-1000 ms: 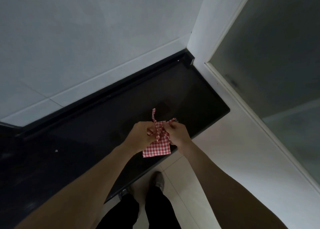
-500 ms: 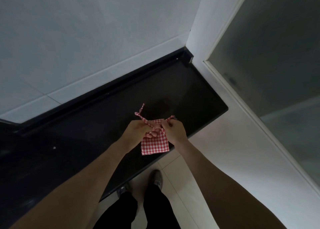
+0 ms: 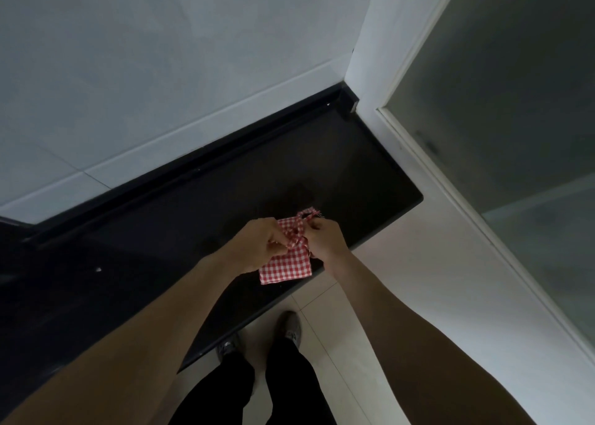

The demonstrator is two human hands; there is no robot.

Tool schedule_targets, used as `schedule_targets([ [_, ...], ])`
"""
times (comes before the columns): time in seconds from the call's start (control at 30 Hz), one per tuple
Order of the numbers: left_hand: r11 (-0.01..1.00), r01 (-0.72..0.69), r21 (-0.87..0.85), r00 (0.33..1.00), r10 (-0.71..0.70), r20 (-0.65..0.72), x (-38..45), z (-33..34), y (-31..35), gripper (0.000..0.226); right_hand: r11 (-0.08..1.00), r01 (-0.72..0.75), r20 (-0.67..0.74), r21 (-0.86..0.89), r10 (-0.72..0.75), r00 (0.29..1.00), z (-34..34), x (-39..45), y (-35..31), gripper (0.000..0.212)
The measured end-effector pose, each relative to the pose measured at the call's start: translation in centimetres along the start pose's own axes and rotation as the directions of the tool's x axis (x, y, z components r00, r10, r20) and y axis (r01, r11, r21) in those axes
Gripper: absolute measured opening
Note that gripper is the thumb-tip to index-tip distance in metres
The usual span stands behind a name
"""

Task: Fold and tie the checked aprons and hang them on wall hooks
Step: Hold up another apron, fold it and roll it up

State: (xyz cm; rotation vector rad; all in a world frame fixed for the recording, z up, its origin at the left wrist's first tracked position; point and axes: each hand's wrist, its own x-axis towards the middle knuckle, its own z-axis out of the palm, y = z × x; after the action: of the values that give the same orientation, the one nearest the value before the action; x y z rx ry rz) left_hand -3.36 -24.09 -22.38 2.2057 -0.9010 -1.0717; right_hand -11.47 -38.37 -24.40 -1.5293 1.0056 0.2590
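folded red checked apron (image 3: 286,263) mid frame, over black counter (image 3: 161,247) edge. left hand (image 3: 257,244) and right hand (image 3: 325,238) each pinch a strap (image 3: 297,231); knot mostly hidden by fingers. shoes (image 3: 291,328) dim, bottom centre.

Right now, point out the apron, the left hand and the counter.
apron (image 3: 286,268): head view, folded checked body.
left hand (image 3: 257,242): head view, back of hand.
counter (image 3: 354,180): head view, bare black top.

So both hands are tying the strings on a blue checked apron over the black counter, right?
Not quite: the apron is red checked, not blue, as the head view shows. Both the left hand and right hand are tying its strings over the black counter.
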Motion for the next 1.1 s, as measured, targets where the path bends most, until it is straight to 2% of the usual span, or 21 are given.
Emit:
schedule_targets([
  [0.1,0.995,0.017,0.099,0.990,-0.003,-0.143,0.4,0.3,0.5,0.015,1.000,0.004,0.018,-0.010,-0.004,1.000,0.1,-0.1,0.0,0.019],
  [0.17,0.998,0.022,0.064,0.980,-0.008,-0.200,0.4,0.7,0.7,0.013,1.000,-0.001,0.010,-0.008,0.001,1.000,0.1,-0.1,0.1,0.020],
  [0.27,0.999,0.047,-0.017,0.968,-0.050,-0.246,0.2,0.8,0.8,0.028,1.000,0.005,0.017,-0.003,-0.005,1.000,0.1,-0.2,0.2,0.020],
  [0.4,0.973,0.140,0.184,0.962,-0.090,-0.259,0.5,1.0,0.5,0.011,0.997,0.070,0.030,-0.040,-0.069,0.997,0.0,-0.4,0.4,0.020],
  [0.47,0.969,0.147,0.201,0.958,-0.089,-0.272,0.7,1.1,0.4,0.009,0.994,0.102,0.041,-0.038,-0.100,0.994,0.0,-0.5,0.4,0.023],
  [0.53,0.982,0.131,0.135,0.956,-0.090,-0.278,0.9,0.9,0.5,0.008,0.991,0.126,0.024,-0.042,-0.125,0.992,-0.1,-0.6,0.5,0.025],
  [0.63,0.990,0.133,-0.055,0.945,-0.144,-0.294,0.7,0.6,1.2,0.012,0.986,0.154,-0.010,-0.060,-0.155,0.988,-0.1,-0.5,0.4,0.025],
  [0.77,0.922,0.142,-0.360,0.913,-0.262,-0.311,0.3,0.6,1.5,0.013,0.981,0.180,-0.053,-0.078,-0.184,0.982,-0.2,-0.5,0.2,0.027],
  [0.97,0.930,0.143,-0.338,0.918,-0.252,-0.307,0.8,0.9,1.6,0.009,0.981,0.179,-0.096,-0.068,-0.185,0.978,0.1,-0.3,0.3,0.025],
  [1.1,0.896,0.143,-0.420,0.938,-0.258,-0.230,0.6,0.6,1.1,0.017,0.983,0.176,-0.072,-0.053,-0.180,0.981,-0.2,-0.2,0.4,0.022],
])
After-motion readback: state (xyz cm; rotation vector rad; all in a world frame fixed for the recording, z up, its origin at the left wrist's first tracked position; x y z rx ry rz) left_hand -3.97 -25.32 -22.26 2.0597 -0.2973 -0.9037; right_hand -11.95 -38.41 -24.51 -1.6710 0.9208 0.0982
